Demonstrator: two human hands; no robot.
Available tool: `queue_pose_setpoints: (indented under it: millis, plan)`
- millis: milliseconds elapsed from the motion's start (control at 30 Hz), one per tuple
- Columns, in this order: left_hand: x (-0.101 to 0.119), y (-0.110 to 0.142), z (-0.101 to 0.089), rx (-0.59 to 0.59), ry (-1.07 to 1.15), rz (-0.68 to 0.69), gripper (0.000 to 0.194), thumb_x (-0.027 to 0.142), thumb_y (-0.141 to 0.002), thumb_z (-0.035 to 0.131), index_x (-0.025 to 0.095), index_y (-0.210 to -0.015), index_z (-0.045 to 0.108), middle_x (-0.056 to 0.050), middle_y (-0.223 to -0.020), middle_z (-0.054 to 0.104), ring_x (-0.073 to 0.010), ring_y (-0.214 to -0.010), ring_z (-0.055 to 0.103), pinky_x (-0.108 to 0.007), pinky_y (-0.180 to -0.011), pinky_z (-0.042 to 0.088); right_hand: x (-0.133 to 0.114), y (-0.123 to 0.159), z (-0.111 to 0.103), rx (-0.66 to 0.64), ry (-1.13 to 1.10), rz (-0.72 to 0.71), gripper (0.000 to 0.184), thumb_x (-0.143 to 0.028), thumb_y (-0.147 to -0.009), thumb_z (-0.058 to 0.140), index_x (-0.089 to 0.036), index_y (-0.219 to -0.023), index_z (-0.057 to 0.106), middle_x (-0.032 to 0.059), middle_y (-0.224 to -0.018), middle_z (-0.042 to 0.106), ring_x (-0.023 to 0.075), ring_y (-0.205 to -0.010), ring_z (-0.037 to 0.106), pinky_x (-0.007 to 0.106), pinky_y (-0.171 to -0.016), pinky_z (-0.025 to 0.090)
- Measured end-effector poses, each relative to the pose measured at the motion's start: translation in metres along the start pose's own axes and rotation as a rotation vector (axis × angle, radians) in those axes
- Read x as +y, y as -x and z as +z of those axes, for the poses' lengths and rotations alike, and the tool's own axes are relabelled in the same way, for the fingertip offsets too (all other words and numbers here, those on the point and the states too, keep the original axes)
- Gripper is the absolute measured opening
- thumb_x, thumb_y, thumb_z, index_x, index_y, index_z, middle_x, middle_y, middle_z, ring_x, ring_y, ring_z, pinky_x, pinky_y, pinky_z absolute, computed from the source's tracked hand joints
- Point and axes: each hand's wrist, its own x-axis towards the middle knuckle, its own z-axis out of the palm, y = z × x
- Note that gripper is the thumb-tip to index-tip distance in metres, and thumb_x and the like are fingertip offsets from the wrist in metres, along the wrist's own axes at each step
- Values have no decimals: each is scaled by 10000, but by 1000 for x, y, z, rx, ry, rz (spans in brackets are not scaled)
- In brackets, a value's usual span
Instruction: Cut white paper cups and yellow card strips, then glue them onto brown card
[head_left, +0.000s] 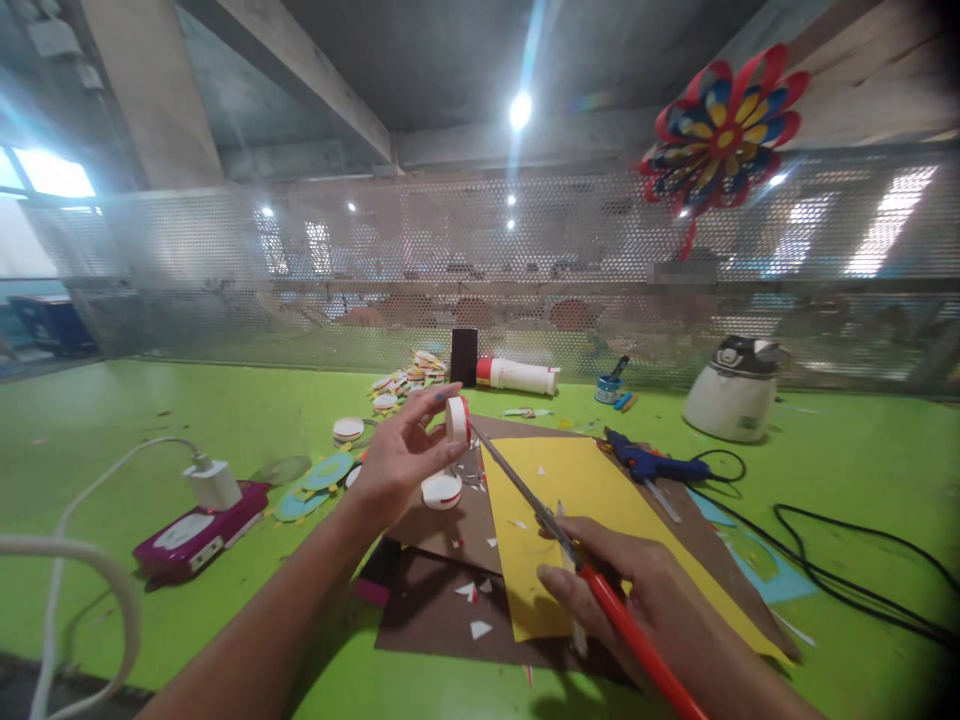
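My left hand [409, 450] pinches a small round white piece with a red edge [457, 421] between thumb and fingers, held up above the sheets. In my right hand [637, 580] are long-bladed scissors [525, 490] with a red handle. Their tip points up and left, close to the red edge of the round piece; I cannot tell whether it touches. Beneath the hands lie a yellow sheet [555, 470] and brown sheets [427, 600] strewn with small white scraps [481, 629]. Another white round piece [441, 490] lies just below my left hand.
A blue glue gun [652, 462] and its black cable lie right, near a white kettle-like container [731, 392]. Leftward are a purple power strip [199, 530] with a white plug, and light-blue discs [327, 471]. Behind stand a black upright object [464, 357] and a white-and-red tube [521, 376].
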Motion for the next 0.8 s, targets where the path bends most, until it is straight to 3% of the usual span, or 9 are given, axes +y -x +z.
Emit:
queue_pose_setpoints:
  millis: [200, 367, 800]
  plan:
    - [2, 3, 2, -62, -82, 41, 464, 176, -700, 773, 217, -1150, 668, -90, -1194, 577, -227, -1117, 536, -369, -989, 450, 7, 2, 8, 150, 125, -68, 276, -445, -888, 517, -213, -964, 646, 37, -803, 687, 206, -710, 624, 314, -645, 480]
    - [7, 4, 6, -64, -88, 57, 467, 182, -693, 778, 209, -1146, 666, -102, -1209, 602, -242, -1117, 556, -387, -999, 445, 14, 4, 10, 238, 239, -139, 297, -457, -877, 551, -220, -1022, 654, 49, -785, 690, 217, -683, 642, 326, -607, 515]
    - [13, 5, 11, -83, -134, 201, 429, 141, -749, 723, 208, -1165, 645, -111, -1269, 547, -251, -1188, 514, -376, -1029, 441, 9, 6, 8, 317, 311, -234, 286, -417, -871, 587, -212, -1054, 662, 57, -751, 696, 196, -632, 643, 272, -565, 521]
